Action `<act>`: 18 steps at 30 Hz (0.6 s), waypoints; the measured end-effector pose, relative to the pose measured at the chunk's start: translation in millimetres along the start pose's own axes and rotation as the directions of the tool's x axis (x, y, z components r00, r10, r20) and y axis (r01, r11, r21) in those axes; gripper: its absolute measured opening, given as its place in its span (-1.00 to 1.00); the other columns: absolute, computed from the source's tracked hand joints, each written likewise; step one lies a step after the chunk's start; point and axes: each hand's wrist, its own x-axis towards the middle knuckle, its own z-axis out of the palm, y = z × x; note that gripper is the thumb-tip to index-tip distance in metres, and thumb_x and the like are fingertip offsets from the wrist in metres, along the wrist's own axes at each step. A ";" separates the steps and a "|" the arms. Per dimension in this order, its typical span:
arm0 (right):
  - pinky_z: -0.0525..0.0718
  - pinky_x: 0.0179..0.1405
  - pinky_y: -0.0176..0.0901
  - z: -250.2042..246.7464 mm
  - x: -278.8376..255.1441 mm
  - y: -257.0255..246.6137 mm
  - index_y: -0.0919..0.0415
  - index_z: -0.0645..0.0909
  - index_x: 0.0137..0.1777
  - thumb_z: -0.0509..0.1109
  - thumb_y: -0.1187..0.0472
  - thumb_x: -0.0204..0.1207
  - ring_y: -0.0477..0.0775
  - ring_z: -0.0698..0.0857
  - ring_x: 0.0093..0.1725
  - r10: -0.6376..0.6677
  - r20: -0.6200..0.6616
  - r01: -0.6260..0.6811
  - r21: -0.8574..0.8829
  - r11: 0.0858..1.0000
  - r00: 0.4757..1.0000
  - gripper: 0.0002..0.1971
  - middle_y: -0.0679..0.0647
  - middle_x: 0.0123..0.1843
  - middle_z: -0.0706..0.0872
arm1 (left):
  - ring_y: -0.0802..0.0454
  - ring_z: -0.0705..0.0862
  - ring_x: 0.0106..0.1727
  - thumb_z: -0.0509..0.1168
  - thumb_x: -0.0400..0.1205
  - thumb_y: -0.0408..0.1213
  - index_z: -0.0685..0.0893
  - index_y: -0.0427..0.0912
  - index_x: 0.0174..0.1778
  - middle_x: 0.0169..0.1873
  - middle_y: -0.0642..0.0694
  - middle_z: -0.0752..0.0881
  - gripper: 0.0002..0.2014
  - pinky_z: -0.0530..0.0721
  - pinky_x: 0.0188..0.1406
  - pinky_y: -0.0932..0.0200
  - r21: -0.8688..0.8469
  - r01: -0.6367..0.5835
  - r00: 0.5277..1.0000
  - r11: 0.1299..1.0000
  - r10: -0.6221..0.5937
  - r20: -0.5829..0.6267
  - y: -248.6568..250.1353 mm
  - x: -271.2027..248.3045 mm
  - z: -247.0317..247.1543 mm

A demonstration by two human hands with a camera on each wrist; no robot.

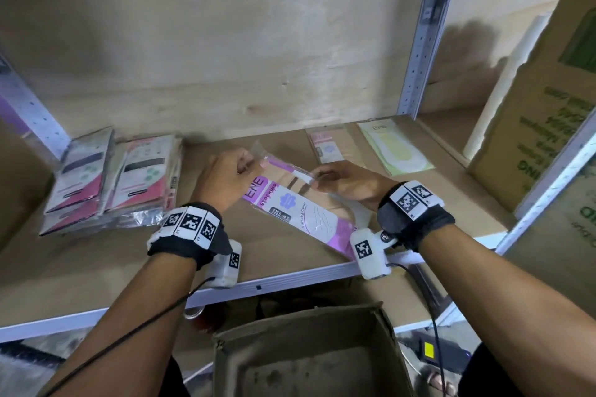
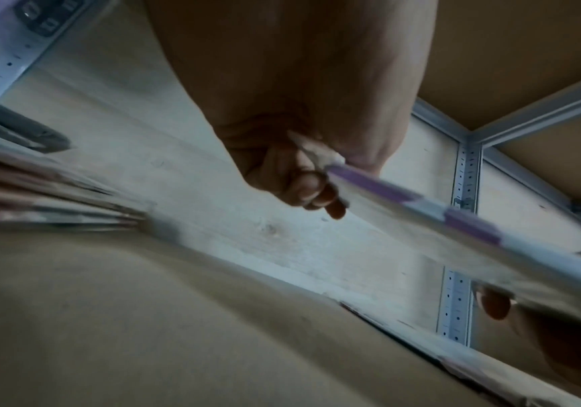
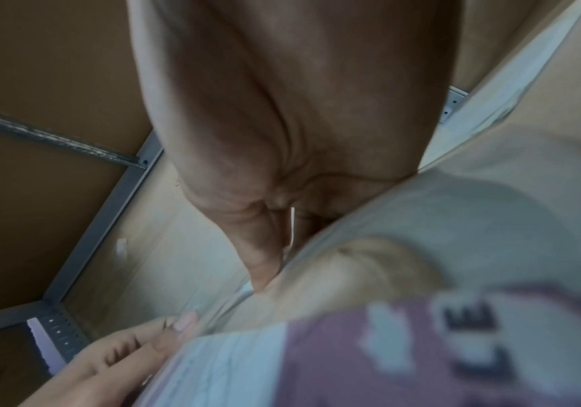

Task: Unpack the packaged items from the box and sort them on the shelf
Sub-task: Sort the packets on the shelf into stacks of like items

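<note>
Both hands hold a purple and white stocking packet [image 1: 292, 209] in clear plastic just above the shelf board [image 1: 96, 267]. My left hand [image 1: 225, 176] pinches its far top corner, fingers curled; the packet [image 2: 456, 220] runs blurred past that hand [image 2: 303, 187] in the left wrist view. My right hand [image 1: 342, 182] grips the packet's upper right edge. In the right wrist view the packet [image 3: 404, 316] fills the lower right, under the right hand [image 3: 275, 234]. The open cardboard box [image 1: 309, 351] stands below the shelf's front rail.
A stack of pink and dark packets [image 1: 113, 180] lies at the shelf's left. A small pink packet [image 1: 325, 142] and a pale green one [image 1: 395, 145] lie at the back right. A metal upright [image 1: 422, 39] and large cardboard cartons [image 1: 541, 126] stand to the right.
</note>
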 end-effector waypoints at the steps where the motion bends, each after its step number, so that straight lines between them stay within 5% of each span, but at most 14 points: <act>1: 0.43 0.11 -0.17 -0.1 -0.7 0.9 0.53 0.67 0.20 0.38 0.34 0.66 0.06 0.54 0.01 -0.003 -0.010 0.003 0.009 1.000 1.000 -0.76 0.35 -0.03 0.64 | -0.13 0.50 -0.42 0.28 0.69 0.05 0.41 -0.07 -0.48 -0.57 0.05 0.50 -0.54 0.42 -0.41 0.01 0.005 -0.010 1.000 1.000 0.010 0.008 -1.6 1.2 0.5; 4: 0.44 0.09 -0.18 -0.1 -3.5 2.8 0.55 0.64 0.26 0.35 0.35 0.68 0.12 0.55 0.00 -0.021 -0.030 0.022 0.049 0.999 0.999 -0.73 0.47 0.09 0.68 | -0.16 0.63 -0.44 0.22 0.75 -0.02 0.62 -0.22 -0.41 -0.53 -0.11 0.67 -0.54 0.57 -0.40 0.00 -0.067 0.036 0.999 0.997 -0.035 0.012 -6.4 2.5 0.2; 7: 0.48 0.17 0.10 -0.8 -5.0 4.4 0.58 0.60 0.30 0.32 0.37 0.68 0.44 0.64 0.15 -0.048 -0.043 0.050 0.061 0.997 0.998 -0.71 0.67 0.28 0.59 | 0.03 0.63 -0.62 0.38 0.68 -0.04 0.69 -0.25 -0.37 -0.60 -0.08 0.71 -0.61 0.60 -0.55 0.14 -0.252 0.153 0.987 0.956 -0.159 -0.006 -9.0 4.6 0.9; 10: 0.45 0.14 0.08 -3.2 -6.4 7.4 0.58 0.62 0.28 0.34 0.38 0.67 0.24 0.59 0.08 -0.076 -0.074 0.081 0.070 0.994 0.994 -0.72 0.72 0.26 0.57 | 0.05 0.68 -0.64 0.38 0.68 -0.13 0.72 -0.19 -0.37 -0.60 -0.04 0.73 -0.68 0.68 -0.54 0.10 -0.243 0.184 0.982 0.952 -0.188 0.006 -7.6 4.8 1.1; 15: 0.44 0.13 0.00 -1.5 -2.9 16.0 0.51 0.66 0.24 0.36 0.34 0.67 0.16 0.55 0.02 -0.086 -0.110 0.096 0.083 0.992 0.990 -0.75 0.49 0.09 0.73 | -0.20 0.72 -0.12 0.16 0.76 -0.10 0.65 -0.05 -0.38 -0.27 -0.11 0.78 -0.61 0.67 -0.04 -0.02 0.006 0.229 0.973 0.973 -0.229 -0.040 6.3 3.9 -0.5; 18: 0.39 0.01 -0.01 0.3 -1.3 17.6 0.42 0.69 0.19 0.37 0.34 0.67 0.13 0.46 -0.09 -0.108 -0.146 0.125 0.114 0.986 0.983 -0.81 0.25 -0.12 0.62 | -0.19 0.69 -0.11 0.08 0.79 0.00 0.61 -0.05 -0.42 -0.25 -0.12 0.74 -0.53 0.61 -0.01 0.00 0.032 0.272 0.960 0.962 -0.269 -0.085 9.2 7.5 -4.1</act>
